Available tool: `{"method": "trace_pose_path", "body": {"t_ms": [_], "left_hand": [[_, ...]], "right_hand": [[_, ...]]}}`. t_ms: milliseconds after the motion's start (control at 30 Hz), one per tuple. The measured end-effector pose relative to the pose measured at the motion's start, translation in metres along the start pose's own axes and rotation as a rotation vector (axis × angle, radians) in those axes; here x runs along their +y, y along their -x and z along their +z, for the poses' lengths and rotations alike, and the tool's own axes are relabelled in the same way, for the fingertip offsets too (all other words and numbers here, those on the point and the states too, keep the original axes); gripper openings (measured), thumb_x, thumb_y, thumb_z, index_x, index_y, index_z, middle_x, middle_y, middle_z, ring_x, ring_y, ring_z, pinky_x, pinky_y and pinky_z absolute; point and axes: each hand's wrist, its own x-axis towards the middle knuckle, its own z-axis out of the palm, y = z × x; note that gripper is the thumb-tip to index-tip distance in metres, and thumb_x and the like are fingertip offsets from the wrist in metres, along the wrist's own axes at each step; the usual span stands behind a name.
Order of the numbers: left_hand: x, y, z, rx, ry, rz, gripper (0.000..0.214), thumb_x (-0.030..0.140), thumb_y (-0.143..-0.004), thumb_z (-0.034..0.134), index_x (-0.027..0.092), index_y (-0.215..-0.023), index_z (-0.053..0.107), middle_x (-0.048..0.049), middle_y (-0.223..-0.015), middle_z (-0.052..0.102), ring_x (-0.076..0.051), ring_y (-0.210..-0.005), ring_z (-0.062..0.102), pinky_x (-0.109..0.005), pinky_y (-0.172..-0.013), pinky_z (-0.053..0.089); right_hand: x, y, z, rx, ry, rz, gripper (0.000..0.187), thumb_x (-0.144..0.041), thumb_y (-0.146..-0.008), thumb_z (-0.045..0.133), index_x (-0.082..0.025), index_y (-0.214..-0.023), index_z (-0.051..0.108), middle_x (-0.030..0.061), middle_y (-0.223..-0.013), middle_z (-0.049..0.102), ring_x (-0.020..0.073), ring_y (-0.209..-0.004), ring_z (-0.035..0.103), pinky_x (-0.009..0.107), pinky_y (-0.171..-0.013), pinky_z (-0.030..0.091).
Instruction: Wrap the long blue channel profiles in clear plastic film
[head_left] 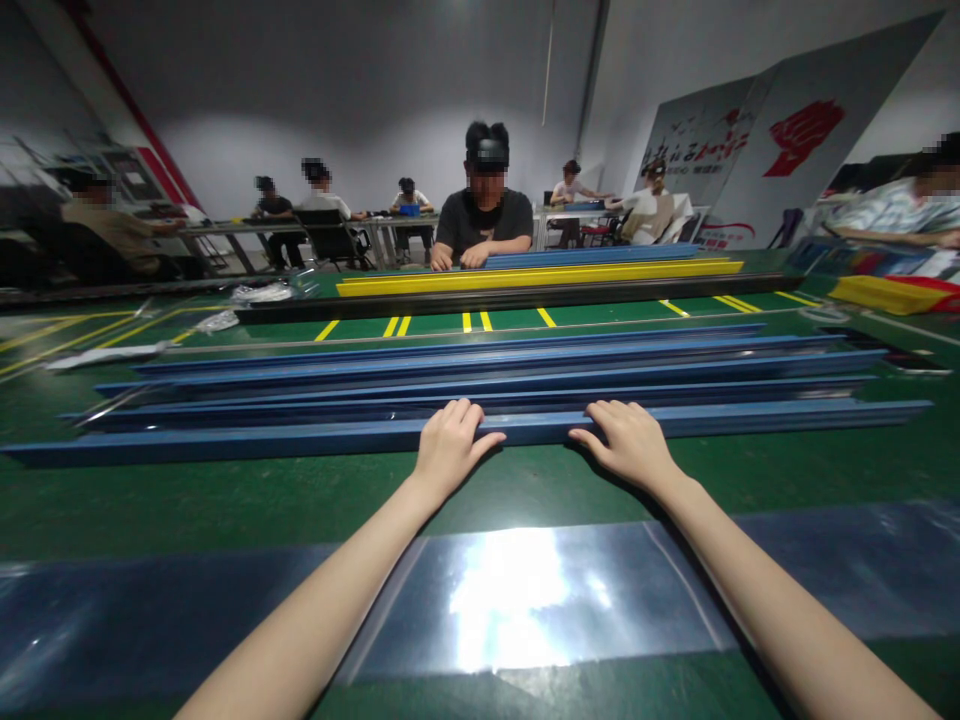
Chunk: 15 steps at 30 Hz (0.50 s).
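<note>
My left hand [448,448] and my right hand [628,442] grip the nearest long blue channel strip [538,430] near its middle, a short way apart. The fingers of both hands curl over its top edge, with the thumbs at its near side. This strip lies crosswise on the green table. Just beyond it are several more blue channel strips [525,382], roughly parallel. Between my forearms and below my hands stretches a shiny clear plastic sheet [390,620], which reflects bright light.
Farther off lie a black strip [525,298] and a yellow strip [540,277], with a co-worker [486,215] seated behind them. Crumpled clear plastic [262,292] is at the left. A phone [907,358] and a yellow tray [885,293] are on the right.
</note>
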Motion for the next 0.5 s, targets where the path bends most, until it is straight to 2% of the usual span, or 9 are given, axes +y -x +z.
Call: {"method": "trace_pose_path", "body": {"t_ms": [500], "left_hand": [[-0.0016, -0.0017, -0.0007, -0.021, 0.019, -0.046, 0.036, 0.053, -0.076, 0.05, 0.018, -0.072, 0.051, -0.0016, -0.073, 0.055, -0.015, -0.07, 0.05, -0.026, -0.061, 0.034]], "right_hand": [[0.0, -0.0001, -0.0003, -0.005, -0.005, 0.001, 0.04, -0.05, -0.085, 0.033, -0.017, -0.074, 0.051, 0.0056, -0.073, 0.059, 0.0178, -0.07, 0.049, 0.028, -0.062, 0.024]]}}
